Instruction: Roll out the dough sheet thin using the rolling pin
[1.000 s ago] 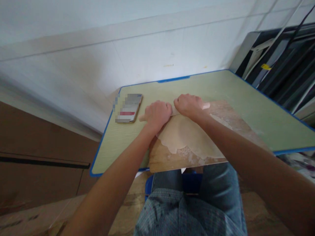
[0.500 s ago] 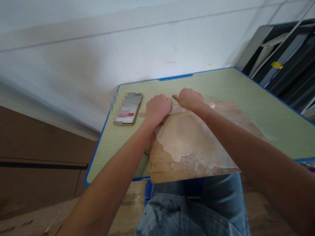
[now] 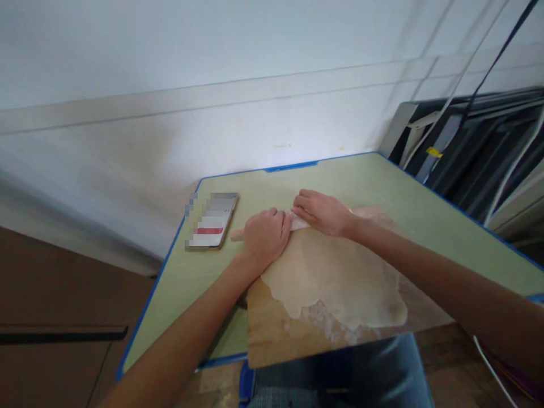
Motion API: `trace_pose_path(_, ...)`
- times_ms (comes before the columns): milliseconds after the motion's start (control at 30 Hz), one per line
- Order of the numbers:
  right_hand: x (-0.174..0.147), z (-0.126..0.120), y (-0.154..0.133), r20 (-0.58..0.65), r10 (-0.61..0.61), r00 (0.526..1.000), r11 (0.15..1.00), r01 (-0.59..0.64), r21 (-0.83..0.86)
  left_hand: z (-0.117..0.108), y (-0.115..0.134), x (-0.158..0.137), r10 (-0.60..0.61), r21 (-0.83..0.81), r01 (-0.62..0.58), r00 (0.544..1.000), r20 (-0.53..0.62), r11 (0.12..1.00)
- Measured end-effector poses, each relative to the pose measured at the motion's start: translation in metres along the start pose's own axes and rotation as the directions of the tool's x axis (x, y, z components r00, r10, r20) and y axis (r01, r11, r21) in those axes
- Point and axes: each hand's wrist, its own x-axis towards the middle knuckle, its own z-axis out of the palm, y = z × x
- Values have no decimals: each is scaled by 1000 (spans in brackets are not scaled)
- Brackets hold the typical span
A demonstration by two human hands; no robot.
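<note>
A thin sheet of dough [image 3: 331,277] with an uneven edge lies over a floured wooden board [image 3: 270,337]. At its far edge is a rolling pin [image 3: 237,234], whose left end pokes out past my left hand [image 3: 267,235]. That hand is closed over the pin. My right hand [image 3: 323,213] sits close beside it on the pin, its fingers bent down over the middle stretch, where the surface looks pale, perhaps with dough around it. The pin's right part is mostly hidden by my right hand and wrist.
A phone [image 3: 215,221], partly blurred out, lies on the green table [image 3: 187,294] left of the board. The blue-edged table stands against a white wall [image 3: 238,130]. Dark folded panels [image 3: 476,147] lean at the right. The board overhangs the table's near edge, above my legs.
My right hand has come closer to my left, its fingers now lower over the pin. More of the dough's right side shows. The view has tilted upward.
</note>
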Motion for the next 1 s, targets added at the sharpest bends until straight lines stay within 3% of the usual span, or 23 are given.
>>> trace_pose_path(67,-14,-3,12,8,-145,989,989,145,15,-1,-5,-4,60,10,-60,998,19,998)
trace_pose_path(133,-27,-4,22,11,-206,978,978,206,17,-1,-11,-5,102,2,-102,994,35,995)
trace_pose_path(333,-44,-7,32,67,-174,983,985,172,27,2,-24,-7,153,-76,-153,988,-5,985)
trace_pose_path(433,-47,-7,34,92,-174,981,985,172,23,5,-28,-11,130,-148,-149,983,-131,978)
trace_pose_path(567,-51,-4,40,63,-57,996,998,56,16,5,-30,-23,184,-163,-258,913,-365,952)
trace_pose_path(700,-53,1,43,-31,129,991,990,-127,66,2,-25,-32,389,-78,-467,808,-443,881)
trace_pose_path(767,-52,2,44,-79,226,971,967,-214,139,0,-20,-30,381,-100,-446,844,-377,889)
trace_pose_path(833,-50,3,46,-118,305,945,937,-276,216,1,-15,-24,260,-192,-309,935,-242,931)
trace_pose_path(900,-49,5,49,-146,362,921,908,-312,279,2,-13,-14,122,-340,-136,991,-63,931)
trace_pose_path(1000,-47,6,52,-163,396,904,884,-327,336,4,-13,6,67,-574,42,984,167,817)
